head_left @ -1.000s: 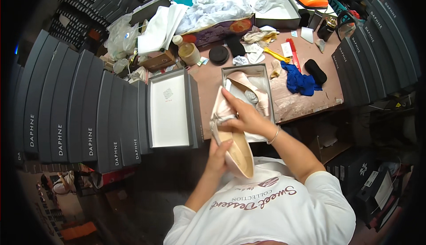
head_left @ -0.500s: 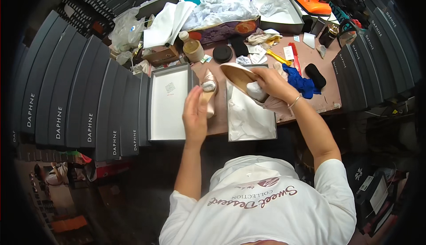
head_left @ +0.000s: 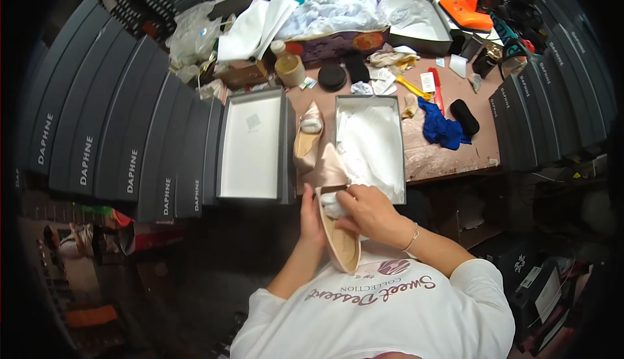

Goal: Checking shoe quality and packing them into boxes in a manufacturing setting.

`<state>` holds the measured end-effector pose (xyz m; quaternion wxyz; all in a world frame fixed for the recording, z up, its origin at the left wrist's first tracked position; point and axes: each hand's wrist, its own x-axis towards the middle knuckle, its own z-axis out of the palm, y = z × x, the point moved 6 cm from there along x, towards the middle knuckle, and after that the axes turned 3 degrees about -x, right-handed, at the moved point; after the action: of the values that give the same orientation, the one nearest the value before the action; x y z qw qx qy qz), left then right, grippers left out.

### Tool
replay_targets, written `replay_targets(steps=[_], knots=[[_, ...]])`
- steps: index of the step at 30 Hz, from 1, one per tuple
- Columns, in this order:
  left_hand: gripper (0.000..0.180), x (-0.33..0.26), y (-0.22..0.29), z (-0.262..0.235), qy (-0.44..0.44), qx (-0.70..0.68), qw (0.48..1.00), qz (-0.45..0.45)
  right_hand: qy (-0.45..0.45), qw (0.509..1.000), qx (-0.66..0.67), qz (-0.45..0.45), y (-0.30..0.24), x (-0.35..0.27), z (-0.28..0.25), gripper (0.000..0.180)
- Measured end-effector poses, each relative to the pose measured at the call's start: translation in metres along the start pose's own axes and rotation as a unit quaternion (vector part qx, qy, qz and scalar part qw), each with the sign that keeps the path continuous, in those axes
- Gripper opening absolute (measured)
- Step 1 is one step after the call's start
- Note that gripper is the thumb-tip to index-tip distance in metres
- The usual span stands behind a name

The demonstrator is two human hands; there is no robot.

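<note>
A pale pink pointed shoe (head_left: 331, 165) is held close to my chest, its toe directed away from me. My left hand (head_left: 312, 221) grips its left side, the fingers partly hidden. My right hand (head_left: 373, 213) bends over the shoe's opening, with its fingertips at the white paper stuffing (head_left: 331, 204) inside; whether they pinch it is hard to make out. The matching shoe (head_left: 307, 142) rests on the table just beyond, paper in its toe too. Right of it lies an open shoe box (head_left: 402, 144) lined with white tissue paper (head_left: 369, 135).
An empty white-lined box part (head_left: 252, 148) lies left of the shoes. Dark shoe boxes (head_left: 97, 118) stand in rows on both sides. Farther back are a bottle (head_left: 286, 66), a round black tin (head_left: 332, 77), a red brush (head_left: 436, 90), a blue cloth (head_left: 442, 125) and crumpled paper (head_left: 335, 11).
The held shoe has come from above the tissue-lined box down toward my chest and turned toe-away. My left hand has left the other shoe and now holds this one.
</note>
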<state>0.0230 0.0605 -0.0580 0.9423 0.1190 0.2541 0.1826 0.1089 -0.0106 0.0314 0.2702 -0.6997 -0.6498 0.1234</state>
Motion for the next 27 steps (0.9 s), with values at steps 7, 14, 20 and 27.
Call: replay_targets(steps=[7, 14, 20, 27], knots=[[0.061, -0.014, -0.022, 0.01, -0.045, 0.027, 0.999, -0.005, -0.018, 0.992, 0.119, 0.036, 0.01, -0.018, -0.01, 0.04], [0.052, -0.017, -0.031, 0.003, -0.025, 0.135, 0.988, 0.068, 0.001, 0.996, -0.051, 0.07, 0.019, 0.008, 0.008, 0.032], [0.051, -0.017, -0.038, 0.015, -0.034, 0.155, 0.985, 0.073, 0.053, 0.997, -0.054, 0.018, 0.023, 0.007, 0.006, 0.027], [0.052, -0.004, -0.019, 0.049, -0.035, 0.161, 0.984, 0.069, 0.176, 0.949, 0.214, 0.149, 0.055, -0.003, -0.03, 0.077]])
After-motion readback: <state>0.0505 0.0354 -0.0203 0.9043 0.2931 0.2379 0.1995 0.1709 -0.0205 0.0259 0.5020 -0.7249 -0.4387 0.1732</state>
